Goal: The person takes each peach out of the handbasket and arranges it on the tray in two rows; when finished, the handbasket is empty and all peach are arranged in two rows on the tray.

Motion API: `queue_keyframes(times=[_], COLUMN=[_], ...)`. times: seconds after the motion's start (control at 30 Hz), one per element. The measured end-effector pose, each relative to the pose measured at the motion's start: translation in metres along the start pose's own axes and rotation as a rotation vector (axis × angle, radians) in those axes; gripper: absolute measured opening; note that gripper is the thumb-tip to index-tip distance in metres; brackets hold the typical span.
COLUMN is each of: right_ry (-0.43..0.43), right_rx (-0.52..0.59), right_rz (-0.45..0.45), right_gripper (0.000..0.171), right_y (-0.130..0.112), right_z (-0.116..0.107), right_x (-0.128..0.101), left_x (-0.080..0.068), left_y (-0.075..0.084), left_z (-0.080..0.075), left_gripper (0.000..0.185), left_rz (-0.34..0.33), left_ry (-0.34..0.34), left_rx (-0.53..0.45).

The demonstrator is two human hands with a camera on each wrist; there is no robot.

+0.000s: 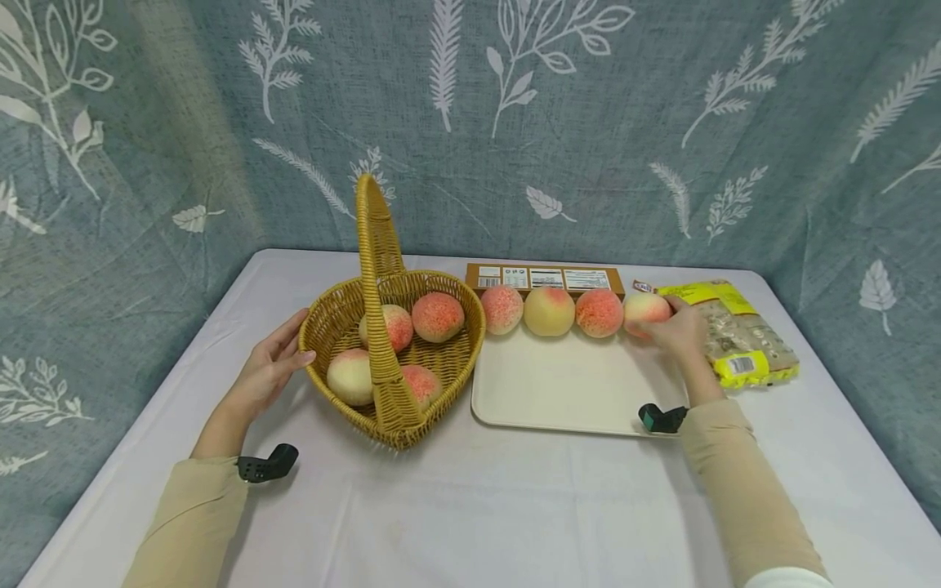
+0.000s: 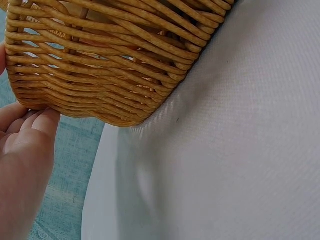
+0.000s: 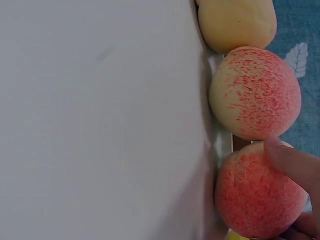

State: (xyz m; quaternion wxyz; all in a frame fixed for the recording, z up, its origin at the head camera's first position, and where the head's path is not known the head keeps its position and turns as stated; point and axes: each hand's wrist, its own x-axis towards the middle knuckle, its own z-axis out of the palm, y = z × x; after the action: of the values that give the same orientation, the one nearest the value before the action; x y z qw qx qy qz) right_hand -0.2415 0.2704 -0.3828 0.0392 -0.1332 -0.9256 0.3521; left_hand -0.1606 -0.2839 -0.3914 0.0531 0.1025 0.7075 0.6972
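A wicker basket point(image 1: 323, 314) with a tall handle point(image 1: 378, 269) holds several pink-and-cream peaches point(image 1: 437, 316). My left hand point(image 1: 290, 343) rests with relaxed fingers against the basket's left wall; the left wrist view shows those fingers point(image 2: 35, 125) touching the weave point(image 2: 110, 60). Several more peaches stand in a row along the far edge of a cream tray point(image 1: 566, 392). My right hand point(image 1: 665, 322) grips the rightmost peach point(image 1: 642, 307). In the right wrist view a finger point(image 3: 292, 165) lies over that peach point(image 3: 255, 200), beside its neighbour point(image 3: 255, 92).
A flat brown box point(image 1: 544, 278) lies behind the tray. A yellow bag of snacks point(image 1: 742, 339) sits right of my right hand. A white cloth point(image 1: 470, 506) covers the table, and a blue leaf-print curtain point(image 1: 588, 122) hangs behind.
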Motion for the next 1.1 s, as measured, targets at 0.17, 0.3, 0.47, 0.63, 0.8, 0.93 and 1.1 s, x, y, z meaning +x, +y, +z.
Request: queue_keyframes(times=[0.17,0.3,0.47,0.63,0.8,0.93,1.1], right_ry=[-0.065,-0.085,-0.074,-0.044,-0.088,-0.105,-0.059], right_rx=[-0.018,-0.04,-0.043,-0.021,0.039,0.007,0.066], right_rz=[-0.016,-0.03,-0.045,-0.061,-0.073,-0.099,-0.052], right_gripper=[0.088,0.089,0.087,0.087,0.089,0.086,0.084], right_y=[-0.0011,-0.0012,-0.0001,0.0,0.0012,0.0021,0.0034], right_z=[-0.0032,-0.0043,-0.0028,0.0001,-0.0002,-0.0027,-0.0024], right_x=[-0.0005,-0.0005,-0.0001,-0.0012,-0.0013,0.0001,0.0014], left_x=[-0.0001,0.0001,0.0,0.0,0.0,0.0004,0.0002], left_y=[0.0001,-0.0003,-0.0005,-0.0006,-0.0002,-0.0004,-0.0004], left_z=[-0.0006,-0.001,-0.0009,-0.0002,0.0,-0.0009,-0.001], left_gripper=[0.075,0.075,0.075,0.075,0.076,0.075,0.075], left_rz=[0.005,0.008,0.009,0.007,0.004,0.004,0.003], left_ry=[0.002,0.002,0.0,0.0,-0.003,-0.002,-0.003], left_rx=[-0.006,-0.003,-0.006,-0.008,-0.008,-0.004,-0.002])
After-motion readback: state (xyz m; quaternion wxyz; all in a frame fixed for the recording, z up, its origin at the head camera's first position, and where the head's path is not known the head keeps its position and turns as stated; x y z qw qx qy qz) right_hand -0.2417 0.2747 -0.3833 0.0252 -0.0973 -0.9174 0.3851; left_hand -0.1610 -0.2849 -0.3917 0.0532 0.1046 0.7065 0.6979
